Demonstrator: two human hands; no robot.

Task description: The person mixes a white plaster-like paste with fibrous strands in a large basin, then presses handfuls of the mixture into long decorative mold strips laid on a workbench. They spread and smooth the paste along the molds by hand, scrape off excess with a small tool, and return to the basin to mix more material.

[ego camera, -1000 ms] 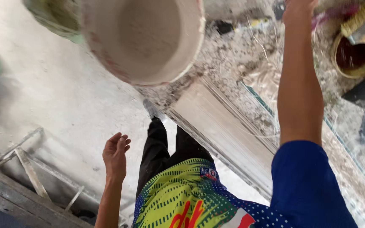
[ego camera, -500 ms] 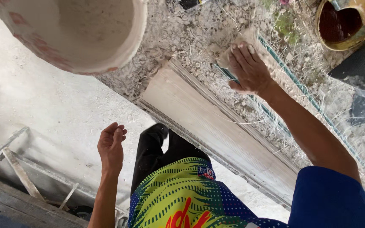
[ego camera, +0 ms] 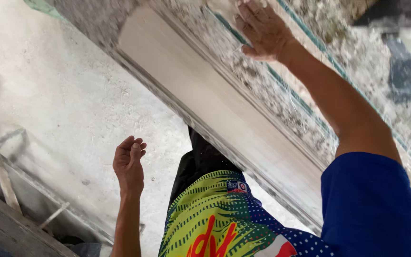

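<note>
**Hand positions at the rough ledge**

Head view. The right hand [ego camera: 261, 29] lies palm-down on a pale flat slab [ego camera: 224, 10] at the top edge of the picture. The fingers are stretched out and spread slightly apart; they press on the slab and do not close around it. Most of the slab is cut off by the picture edge, so its full shape cannot be told. The slab rests on a rough, speckled mortar surface [ego camera: 267, 90] that runs diagonally from upper left to lower right. Thin green lines [ego camera: 305, 102] cross this surface near the forearm. A blue sleeve [ego camera: 372, 204] covers the upper right arm.

A long, smooth beige board [ego camera: 215, 109] lies along the near edge of the mortar surface, just beside it, below the right hand.

The left hand [ego camera: 129, 164] hangs free over the grey concrete floor [ego camera: 53, 81], well apart from the board. Its fingers are loosely curled and hold nothing. A wooden frame [ego camera: 5, 176] lies on the floor at lower left. Yellow-green patterned shorts [ego camera: 205, 214] fill the lower centre.
</note>
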